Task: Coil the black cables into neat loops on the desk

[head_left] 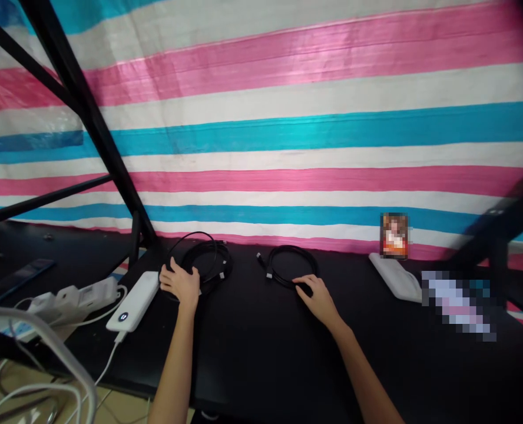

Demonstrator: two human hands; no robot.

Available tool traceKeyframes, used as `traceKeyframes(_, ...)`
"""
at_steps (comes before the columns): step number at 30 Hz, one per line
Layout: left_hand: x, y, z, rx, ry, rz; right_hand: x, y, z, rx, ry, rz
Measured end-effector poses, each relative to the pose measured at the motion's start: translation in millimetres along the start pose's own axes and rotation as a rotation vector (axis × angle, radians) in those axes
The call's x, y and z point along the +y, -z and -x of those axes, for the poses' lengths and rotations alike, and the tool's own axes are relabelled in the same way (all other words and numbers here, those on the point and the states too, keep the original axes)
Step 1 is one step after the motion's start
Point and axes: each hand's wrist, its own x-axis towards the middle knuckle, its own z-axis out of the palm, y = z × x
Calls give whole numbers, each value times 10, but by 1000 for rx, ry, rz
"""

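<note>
Two coils of black cable lie on the black table. My left hand (180, 282) is at the left edge of the left coil (228, 262), its fingers apart over the cable. This coil looks like several loops, with metal plugs showing on its right side. My right hand (315, 294) touches the lower right edge of the right coil (292, 248), thumb and index finger closed on the cable. The right coil's two plugs (268, 275) point out at its left.
A white power bank (138, 300) with a white cable lies left of my left hand. Beyond it are a power strip with chargers (91, 296) and a dark phone (23, 280). A white holder (396, 280) stands at right. Black frame bars (98, 135) rise at left.
</note>
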Motion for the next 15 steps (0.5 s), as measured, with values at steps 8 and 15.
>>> traceKeyframes(8,-108,60,-110,10,-31,6,1,-4,-4,-1,7,15)
traceKeyframes(15,-212,-4,-138,-10,82,-40,-45,-2,-20,10,7,28)
